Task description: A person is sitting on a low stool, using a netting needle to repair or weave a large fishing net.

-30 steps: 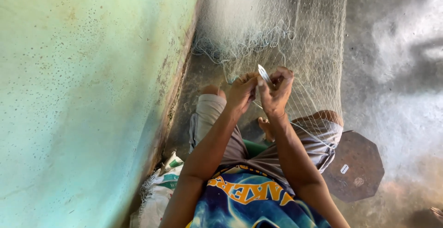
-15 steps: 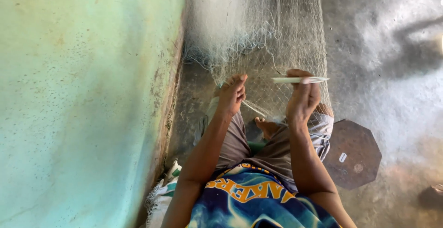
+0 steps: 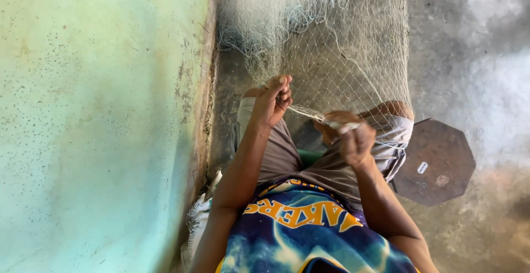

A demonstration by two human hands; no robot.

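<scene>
Between both hands (image 3: 273,101), fine knotted mesh (image 3: 337,41)

A pale, fine-meshed fishing net (image 3: 331,46) hung spread over the knees, bunched thicker at the top. A slim whitish netting needle (image 3: 323,119) lay nearly level across its lower edge.
</scene>
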